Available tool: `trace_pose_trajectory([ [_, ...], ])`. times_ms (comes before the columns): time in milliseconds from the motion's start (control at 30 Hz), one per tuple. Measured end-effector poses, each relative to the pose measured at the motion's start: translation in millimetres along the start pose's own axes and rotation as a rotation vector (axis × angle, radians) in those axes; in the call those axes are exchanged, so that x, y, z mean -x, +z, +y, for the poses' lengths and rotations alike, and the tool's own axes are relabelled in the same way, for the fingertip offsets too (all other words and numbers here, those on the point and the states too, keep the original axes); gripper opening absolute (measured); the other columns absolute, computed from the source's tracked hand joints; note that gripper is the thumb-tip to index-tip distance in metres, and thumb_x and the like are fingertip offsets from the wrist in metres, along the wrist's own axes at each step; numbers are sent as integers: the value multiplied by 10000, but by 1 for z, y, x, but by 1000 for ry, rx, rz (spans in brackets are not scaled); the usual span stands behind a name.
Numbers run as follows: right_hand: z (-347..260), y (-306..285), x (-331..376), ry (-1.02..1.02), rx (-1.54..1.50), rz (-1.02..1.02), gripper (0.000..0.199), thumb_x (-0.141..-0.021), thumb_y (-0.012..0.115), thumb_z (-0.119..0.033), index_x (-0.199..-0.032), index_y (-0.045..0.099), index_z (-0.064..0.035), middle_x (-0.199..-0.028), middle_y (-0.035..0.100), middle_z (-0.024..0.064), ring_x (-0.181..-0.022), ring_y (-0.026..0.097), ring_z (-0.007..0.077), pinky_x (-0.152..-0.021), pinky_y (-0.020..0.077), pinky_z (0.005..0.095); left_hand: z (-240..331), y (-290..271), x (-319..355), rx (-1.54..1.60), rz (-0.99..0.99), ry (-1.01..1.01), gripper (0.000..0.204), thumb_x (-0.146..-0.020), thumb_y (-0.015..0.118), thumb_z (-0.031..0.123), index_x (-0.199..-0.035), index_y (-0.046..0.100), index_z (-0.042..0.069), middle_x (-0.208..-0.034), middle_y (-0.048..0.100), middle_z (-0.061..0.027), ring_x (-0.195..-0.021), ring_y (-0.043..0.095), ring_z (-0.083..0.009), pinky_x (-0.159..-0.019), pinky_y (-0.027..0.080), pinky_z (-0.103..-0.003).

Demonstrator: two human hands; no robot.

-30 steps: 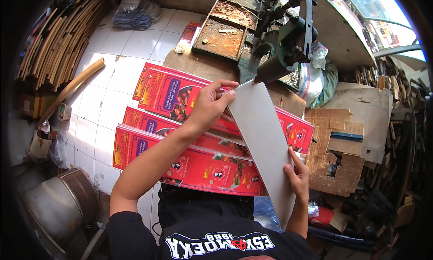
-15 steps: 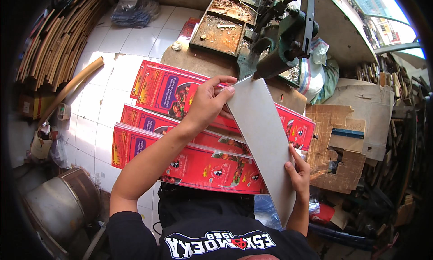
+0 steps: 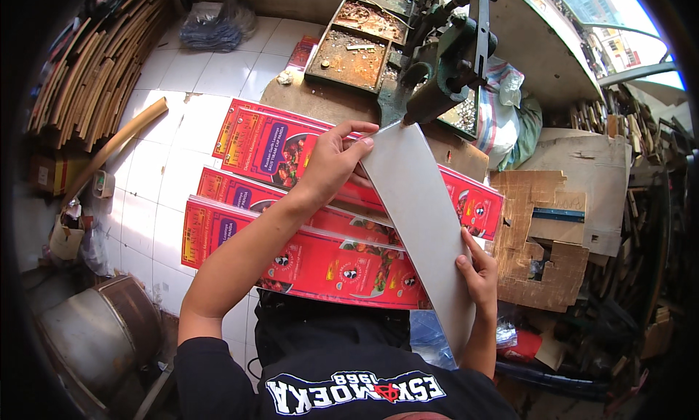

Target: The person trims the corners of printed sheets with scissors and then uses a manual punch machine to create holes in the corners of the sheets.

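Up at twelve o'clock, the brown bench [image 3: 320, 103] bears a compartmented tray [image 3: 357, 66] littered with scraps, a dark green press [image 3: 440, 92] toward one o'clock, and red printed strips [image 3: 251, 136] overlapping its near side around ten. On the white-tiled floor [image 3: 142, 190], folded plastic sheeting [image 3: 211, 30] lies at eleven.

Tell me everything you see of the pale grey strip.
The pale grey strip is long, flat and thin, its upward face plain; it looks like stiff card or board. It slants across the red printed sheets, upper end under the nose of the dark machine, lower end near the black shirt. The left hand holds its left edge near the top, the right hand its right edge.
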State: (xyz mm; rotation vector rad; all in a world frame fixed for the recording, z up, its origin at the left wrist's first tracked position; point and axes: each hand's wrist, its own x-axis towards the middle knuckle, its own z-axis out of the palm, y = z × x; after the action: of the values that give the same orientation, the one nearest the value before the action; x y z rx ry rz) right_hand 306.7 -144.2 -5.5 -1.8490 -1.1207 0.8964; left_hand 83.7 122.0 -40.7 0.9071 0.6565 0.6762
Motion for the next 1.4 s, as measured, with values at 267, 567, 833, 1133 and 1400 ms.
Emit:
trace_pose_trajectory([
  [267, 1, 2, 0, -46, 15, 21, 510, -888, 630, -78, -1365, 485, 32, -1318, 577, 188, -1195, 545, 182, -1025, 388, 298, 0, 1, 0, 9, -4, 2, 305, -944, 556, 132, -1224, 537, 14, -896, 662, -98, -679, 685, -152, -523, 612, -293],
  [567, 0, -1, -1, 10, 8, -8, 502, -885, 616, -50, -1363, 487, 36, -1288, 601, 174, -1161, 555, 168, -1006, 397, 292, 2, 1, -1, 0, -6, -5, 313, -944, 551, 129, -1230, 528, 1, -883, 660, -95, -667, 679, -144, -519, 611, -287],
  [833, 4, -2, 1, 27, -10, -6, 511, -879, 621, -39, -1366, 484, 36, -1302, 590, 179, -1179, 552, 186, -1020, 388, 299, 2, 2, 2, 0, 2, -31, 315, -946, 548, 131, -1231, 526, -1, -882, 663, -98, -663, 682, -144, -511, 605, -275],
  [1133, 6, 1, 2, 0, -50, 16, 506, -889, 626, -56, -1368, 486, 28, -1304, 588, 185, -1154, 567, 184, -1004, 405, 299, 1, 0, 2, 2, -3, -10, 328, -942, 553, 151, -1231, 519, 2, -922, 659, -107, -684, 688, -160, -515, 605, -284],
  [1400, -4, 10, 31, 74, -103, 51, 536, -882, 639, -57, -1385, 467, 11, -1145, 664, 192, -1006, 633, 171, -893, 479, 282, -1, -2, 5, 34, -84, -38, 370, -878, 560, 148, -1210, 511, -9, -937, 656, -124, -683, 688, -185, -521, 599, -300],
])
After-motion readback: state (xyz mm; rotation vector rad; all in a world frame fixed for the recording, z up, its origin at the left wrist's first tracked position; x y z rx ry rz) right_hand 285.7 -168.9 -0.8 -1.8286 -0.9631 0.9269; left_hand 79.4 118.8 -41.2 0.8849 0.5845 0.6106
